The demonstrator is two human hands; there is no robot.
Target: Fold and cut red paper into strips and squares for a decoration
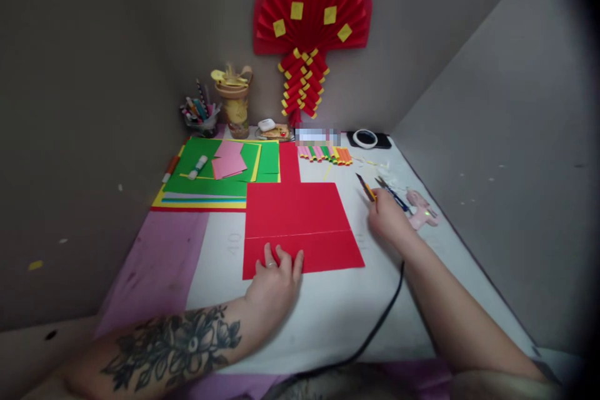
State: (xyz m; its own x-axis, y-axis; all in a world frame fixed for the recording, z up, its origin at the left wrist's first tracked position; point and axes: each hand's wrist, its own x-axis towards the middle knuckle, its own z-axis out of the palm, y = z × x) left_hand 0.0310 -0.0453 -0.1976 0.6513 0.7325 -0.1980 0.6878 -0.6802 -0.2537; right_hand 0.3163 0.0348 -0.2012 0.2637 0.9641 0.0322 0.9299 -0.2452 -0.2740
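Observation:
A large sheet of red paper (293,209) lies flat in front of me, with a pale line running across it from side to side. My left hand (276,272) rests on its lower part, fingers spread, with a ring on one finger. To the right of the sheet, my right hand (388,215) is closed around a craft knife (366,188) with an orange-yellow body and a dark tip pointing up and left. Just beyond that hand are scissors (392,194) and a pink glue gun (422,210), partly hidden by the hand.
Stacked coloured paper (187,162) with a glue stick (198,167) lies at left. Small paper rolls (323,154), a phone (382,140) and a tape roll (365,139) sit at the back. A black cable (375,328) crosses the front. A red paper fan (312,0) hangs on the wall.

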